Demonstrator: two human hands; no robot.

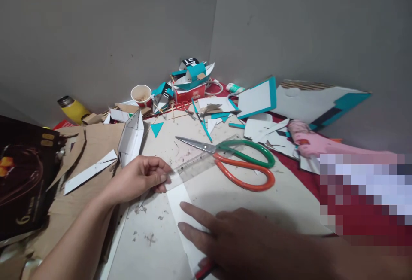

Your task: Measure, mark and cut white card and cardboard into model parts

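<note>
My left hand (146, 175) pinches the near end of a clear plastic ruler (193, 166), its fingers closed at the upper end of a narrow white paper strip (182, 198). Large scissors (244, 159) with one green and one orange handle lie across the ruler's far part, blades pointing left. Over the strip, my right hand (231, 237) stretches two fingers onto the paper. A dark red and black pencil (204, 270) is held low in that hand, mostly hidden by it.
Brown cardboard (96, 142) and a dark box (25, 181) lie left. At the back stand a paper cup (140, 94), a yellow bottle (73, 109) and a teal paper boat (193, 77). Teal-and-white card scraps (267, 132) lie right, near another person's pink sleeve (341, 147).
</note>
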